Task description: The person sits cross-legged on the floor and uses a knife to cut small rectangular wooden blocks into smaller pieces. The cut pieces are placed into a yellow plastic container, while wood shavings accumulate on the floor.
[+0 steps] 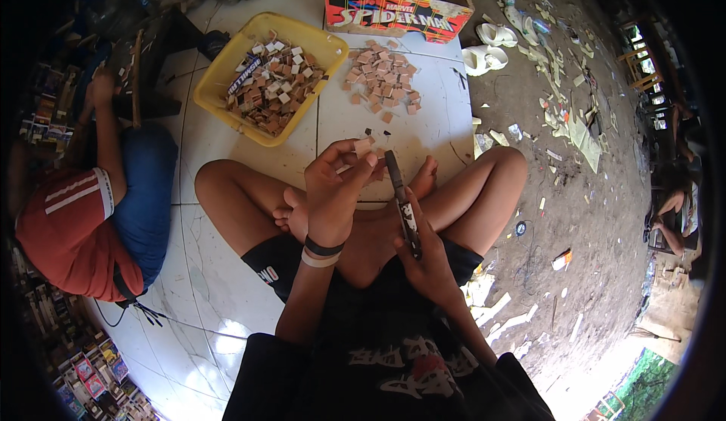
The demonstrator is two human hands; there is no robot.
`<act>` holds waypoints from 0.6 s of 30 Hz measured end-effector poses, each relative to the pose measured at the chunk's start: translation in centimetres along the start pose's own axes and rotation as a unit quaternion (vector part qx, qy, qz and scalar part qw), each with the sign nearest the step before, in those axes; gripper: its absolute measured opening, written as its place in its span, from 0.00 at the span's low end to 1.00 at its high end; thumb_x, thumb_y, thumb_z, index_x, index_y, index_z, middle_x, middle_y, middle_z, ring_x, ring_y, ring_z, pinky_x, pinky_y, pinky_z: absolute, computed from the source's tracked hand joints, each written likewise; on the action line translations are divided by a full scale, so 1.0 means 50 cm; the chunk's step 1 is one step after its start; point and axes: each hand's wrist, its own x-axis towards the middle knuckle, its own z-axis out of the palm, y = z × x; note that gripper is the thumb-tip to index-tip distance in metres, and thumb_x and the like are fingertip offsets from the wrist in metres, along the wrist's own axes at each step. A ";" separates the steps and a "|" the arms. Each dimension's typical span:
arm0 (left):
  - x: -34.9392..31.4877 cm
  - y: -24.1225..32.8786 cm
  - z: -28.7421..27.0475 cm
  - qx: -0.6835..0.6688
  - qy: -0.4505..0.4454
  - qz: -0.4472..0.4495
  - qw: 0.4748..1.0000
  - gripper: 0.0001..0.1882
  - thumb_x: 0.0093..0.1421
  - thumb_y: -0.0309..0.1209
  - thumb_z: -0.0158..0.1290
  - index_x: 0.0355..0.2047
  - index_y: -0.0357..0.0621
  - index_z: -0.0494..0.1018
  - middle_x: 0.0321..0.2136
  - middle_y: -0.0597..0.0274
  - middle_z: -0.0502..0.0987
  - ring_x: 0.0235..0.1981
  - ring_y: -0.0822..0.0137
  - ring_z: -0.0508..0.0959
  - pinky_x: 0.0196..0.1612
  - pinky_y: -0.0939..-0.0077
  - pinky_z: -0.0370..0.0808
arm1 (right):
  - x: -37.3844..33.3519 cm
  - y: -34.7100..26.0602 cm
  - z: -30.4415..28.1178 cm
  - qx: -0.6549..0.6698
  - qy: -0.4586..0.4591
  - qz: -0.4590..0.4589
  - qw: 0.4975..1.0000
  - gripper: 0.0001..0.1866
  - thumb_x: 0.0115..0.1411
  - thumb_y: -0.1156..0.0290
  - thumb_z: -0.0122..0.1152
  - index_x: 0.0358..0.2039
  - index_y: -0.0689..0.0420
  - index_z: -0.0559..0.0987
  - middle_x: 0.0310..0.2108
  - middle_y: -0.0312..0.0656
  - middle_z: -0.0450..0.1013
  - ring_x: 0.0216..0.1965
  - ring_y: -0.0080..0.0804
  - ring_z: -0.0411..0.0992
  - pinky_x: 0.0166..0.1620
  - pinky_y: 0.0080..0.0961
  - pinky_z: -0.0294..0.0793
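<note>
Two bare hands are showing: the left hand (334, 186) is wearing two wristbands (324, 250) and holding at least one small tan square (364, 146), while the right hand (425, 260) is gripping one slim dark tool (396, 179). Ahead of the left hand and to its left, one yellow basin (257, 133) is holding pieces (281, 88) too many to count, and one loose pile of tan squares (384, 74), equally uncountable, is lying ahead of both hands. Farther ahead, one cardboard box (397, 18) is standing, two white shoes (485, 60) are resting ahead-right of the right hand, and one red-topped person (72, 228) is sitting left of the left hand.
</note>
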 end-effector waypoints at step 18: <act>0.001 0.006 0.008 -0.004 -0.021 -0.038 0.999 0.15 0.70 0.27 0.59 0.53 0.33 0.73 0.48 0.54 0.81 0.50 0.59 0.84 0.57 0.63 0.84 | -0.007 0.000 -0.003 0.036 -0.023 0.081 0.996 0.40 0.69 0.82 0.58 0.78 0.62 0.53 0.69 0.60 0.66 0.67 0.51 0.70 0.65 0.36 0.69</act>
